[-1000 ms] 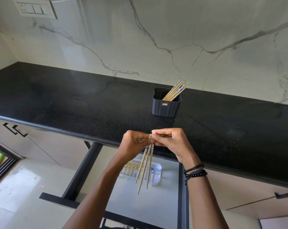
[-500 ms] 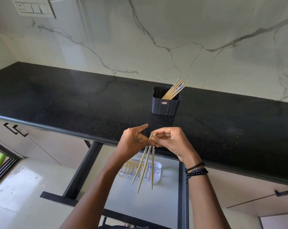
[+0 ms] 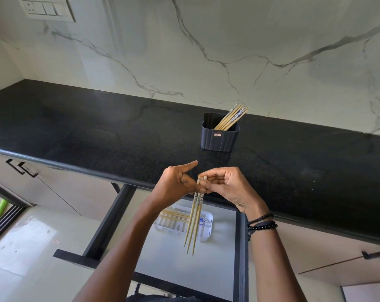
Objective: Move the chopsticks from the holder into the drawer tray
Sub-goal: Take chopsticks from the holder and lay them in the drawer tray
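Pinching three pale bamboo chopsticks (image 3: 194, 219) by their patterned tops, left hand (image 3: 176, 186) and right hand (image 3: 230, 188) both gripping. Tips hang over white slotted plastic tray (image 3: 210, 221) in the open drawer. Plan: align tips, then lay flat. Remaining chopsticks (image 3: 232, 116) lean in dark ribbed holder (image 3: 219, 138).

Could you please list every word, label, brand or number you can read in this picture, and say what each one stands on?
Nothing can be read here.
Red label on the holder: it bears print, but it is too small to read.
Switch plate on the wall: no legible marks.
Held chopsticks: a pattern only, no lettering.
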